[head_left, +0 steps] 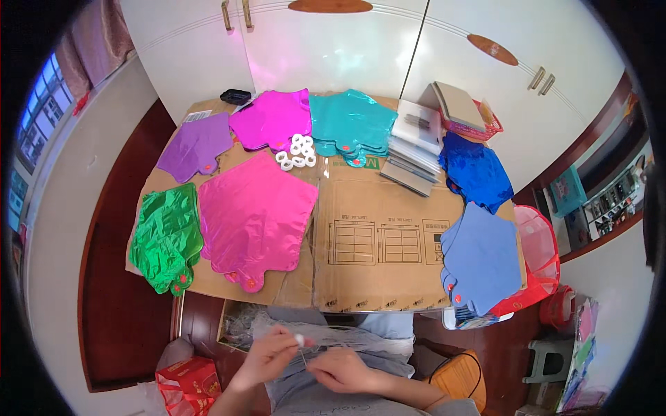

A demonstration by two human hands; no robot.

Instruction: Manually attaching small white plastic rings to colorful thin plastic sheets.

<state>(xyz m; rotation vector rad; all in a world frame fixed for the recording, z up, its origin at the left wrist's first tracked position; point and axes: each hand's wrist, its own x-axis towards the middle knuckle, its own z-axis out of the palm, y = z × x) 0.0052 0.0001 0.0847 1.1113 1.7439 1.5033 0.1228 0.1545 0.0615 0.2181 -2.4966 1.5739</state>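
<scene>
My left hand (267,355) is raised over my lap and pinches a small white piece (300,338) with a red spot between thumb and fingertips. My right hand (343,369) lies just to its right with the fingers curled, pinching a thin pale strand (304,359) that runs up toward the white piece. A bundle of clear plastic (361,338) lies across my lap right behind both hands. What the strand is made of is too small to tell.
The cardboard-covered table (378,277) carries flat foil balloons: pink (253,218), green (166,239), purple (196,145), magenta (272,119), teal (350,125), dark blue (475,170), light blue (482,260). White tape rolls (297,152) and stacked clear bags (416,149) lie at the back. A red mesh basket (544,249) stands at the right.
</scene>
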